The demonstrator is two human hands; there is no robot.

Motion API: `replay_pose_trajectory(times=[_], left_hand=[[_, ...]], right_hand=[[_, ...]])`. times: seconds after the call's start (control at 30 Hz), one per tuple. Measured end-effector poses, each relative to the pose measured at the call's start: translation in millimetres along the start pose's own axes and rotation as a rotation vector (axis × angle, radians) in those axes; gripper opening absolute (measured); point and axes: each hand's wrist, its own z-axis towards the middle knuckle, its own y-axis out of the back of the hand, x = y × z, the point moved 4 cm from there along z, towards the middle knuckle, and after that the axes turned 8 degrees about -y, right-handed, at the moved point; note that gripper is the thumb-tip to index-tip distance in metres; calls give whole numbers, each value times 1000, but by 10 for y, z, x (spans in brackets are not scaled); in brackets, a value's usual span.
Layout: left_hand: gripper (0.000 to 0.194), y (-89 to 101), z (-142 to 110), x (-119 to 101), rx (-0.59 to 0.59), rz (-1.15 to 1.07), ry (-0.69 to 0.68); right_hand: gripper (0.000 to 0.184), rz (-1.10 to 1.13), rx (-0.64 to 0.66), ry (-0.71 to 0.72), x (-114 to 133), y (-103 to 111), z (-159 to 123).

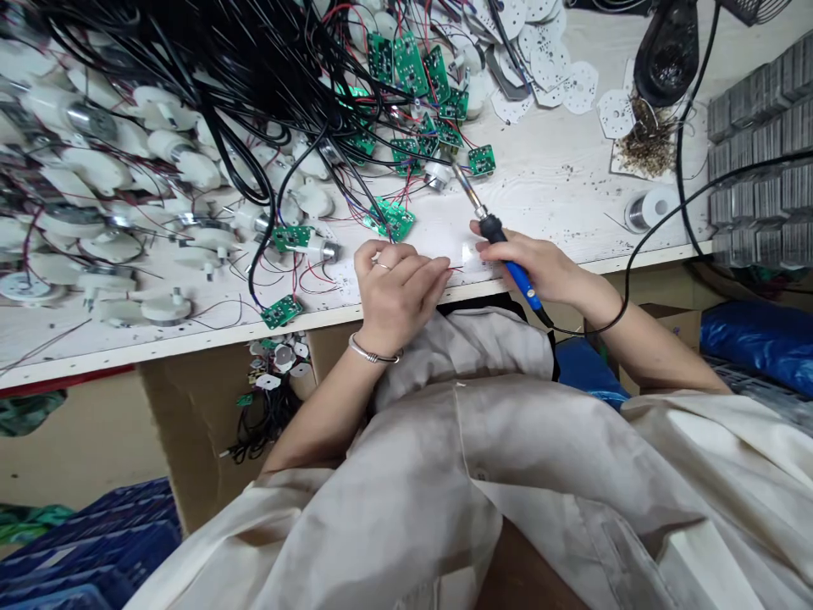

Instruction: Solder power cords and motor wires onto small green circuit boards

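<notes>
My right hand (539,267) is closed round a blue-handled soldering iron (501,241); its metal tip points up and left toward a small green circuit board (481,159). My left hand (399,286) rests at the white bench's front edge (190,339), fingers curled and pinched on a thin red wire (452,268). It wears a ring and a silver bracelet. Another green board (390,219) with red and blue wires lies just above the left hand.
Black cables (254,76) and several white motor parts (95,169) crowd the left of the bench. More green boards (412,68) lie at the top centre. A solder spool (648,207), iron stand (666,47) and grey trays (762,161) sit right. A cardboard box (190,440) stands below.
</notes>
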Motion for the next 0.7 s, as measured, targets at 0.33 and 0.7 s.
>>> replay_pose_trajectory(times=[0.33, 0.7], left_hand=[[22, -88, 17, -28, 31, 30, 281], [10, -288, 181, 71, 63, -14, 380]], right_hand=[[32, -201, -408, -208, -71, -205, 78], [28, -21, -483, -204, 118, -251, 103]])
